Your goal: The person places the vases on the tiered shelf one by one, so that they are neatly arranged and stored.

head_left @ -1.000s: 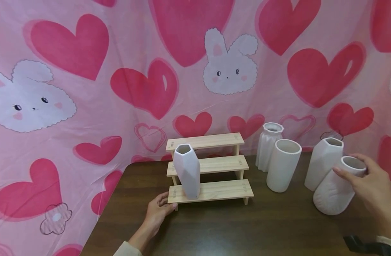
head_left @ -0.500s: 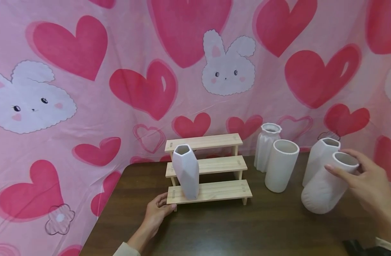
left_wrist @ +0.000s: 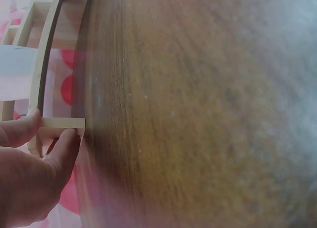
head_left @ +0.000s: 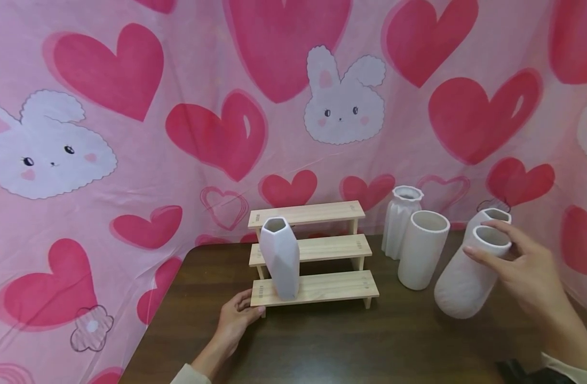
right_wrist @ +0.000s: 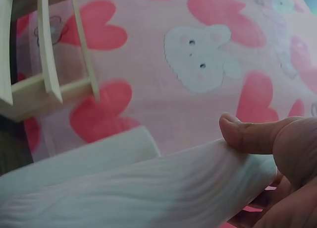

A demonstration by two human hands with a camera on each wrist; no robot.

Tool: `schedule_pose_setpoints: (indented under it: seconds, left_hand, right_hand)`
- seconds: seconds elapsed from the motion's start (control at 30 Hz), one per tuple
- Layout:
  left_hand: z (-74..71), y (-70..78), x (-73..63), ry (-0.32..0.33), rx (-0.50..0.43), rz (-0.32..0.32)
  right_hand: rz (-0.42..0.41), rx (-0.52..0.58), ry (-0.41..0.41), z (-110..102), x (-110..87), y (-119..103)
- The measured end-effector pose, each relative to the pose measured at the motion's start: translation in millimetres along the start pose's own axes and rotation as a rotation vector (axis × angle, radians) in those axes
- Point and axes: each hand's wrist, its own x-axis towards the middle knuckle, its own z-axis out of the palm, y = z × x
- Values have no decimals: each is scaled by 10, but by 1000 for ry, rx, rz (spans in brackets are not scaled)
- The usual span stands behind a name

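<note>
My right hand (head_left: 529, 261) grips a white vase (head_left: 461, 288) near its rim, thumb on the near side. The vase leans, mouth to the right, and wavy ridges mark its side in the right wrist view. My left hand (head_left: 233, 320) pinches the left end of a three-step wooden stand (head_left: 332, 287) at the lowest step; in the left wrist view thumb and finger sit about the short leg (left_wrist: 64, 122). On that lowest step, toward the left, stands a faceted white vase (head_left: 281, 261).
Left of the held vase stand a smooth cylindrical white vase (head_left: 422, 253) and a fluted one (head_left: 401, 229) with a scalloped rim. An angular white vase (head_left: 474, 224) is partly hidden behind the held one. A pink heart-and-rabbit cloth (head_left: 274, 144) hangs behind the dark wooden table (head_left: 346, 346).
My right hand has carried the gripped vase leftward, in front of the angular vase and closer to the cylindrical one. The left hand, stand and faceted vase have stayed put.
</note>
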Motion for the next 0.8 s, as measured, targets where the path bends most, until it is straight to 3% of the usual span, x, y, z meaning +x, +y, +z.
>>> schedule_pose_setpoints:
  seconds: [0.23,0.57,0.8]
  left_hand:
    - [2,-11,20,9,23,-21]
    - [0,-10,26,6,18,-23]
    - [6,7,20,1,27,-12]
  right_hand:
    - [-3,46,-44,102,-9,-245]
    - [-71,129,-118,325,-6,-524]
    - [-99,84,-161,521,38,-777]
